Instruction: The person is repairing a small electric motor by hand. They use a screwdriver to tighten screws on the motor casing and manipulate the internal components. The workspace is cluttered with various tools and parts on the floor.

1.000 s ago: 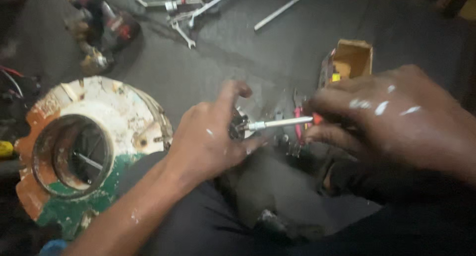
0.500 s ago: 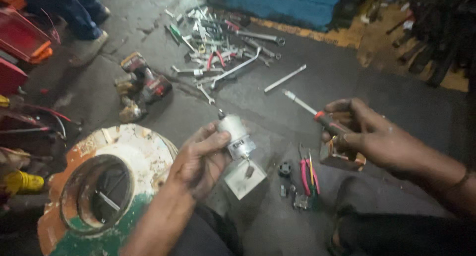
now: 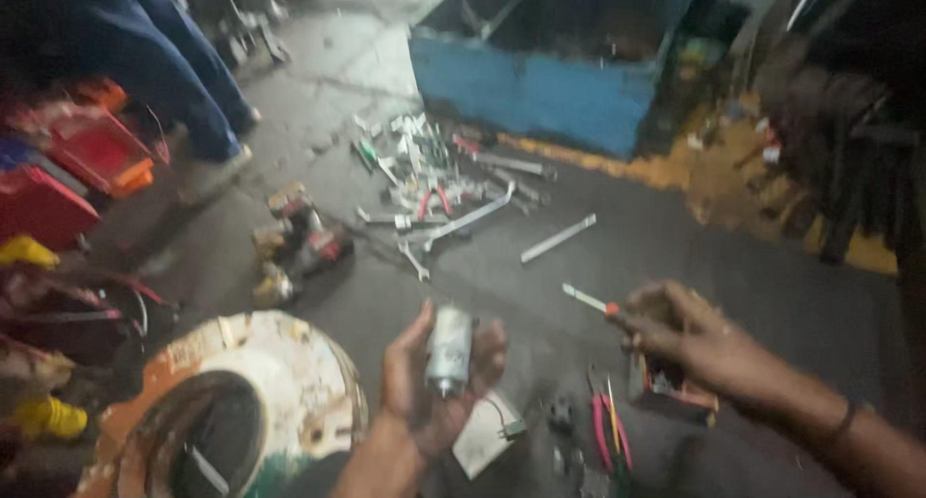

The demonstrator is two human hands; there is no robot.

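In the head view, the left hand (image 3: 424, 387) is wrapped around a small silver cylindrical motor (image 3: 449, 349), holding it upright above the dark floor (image 3: 675, 238), while the right hand (image 3: 690, 339) grips a red-handled screwdriver (image 3: 590, 300) whose shaft points up and left, well apart from the motor. Below the hands lie pink-handled pliers (image 3: 610, 435) and a small white box (image 3: 487, 438); a round white-and-orange housing (image 3: 231, 402) sits at lower left, with scattered wrenches (image 3: 453, 199) and a blue bin (image 3: 540, 83) farther off.

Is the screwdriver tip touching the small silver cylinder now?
Apart. The head view shows dark floor between the screwdriver in the right hand and the silver cylinder in the left hand.
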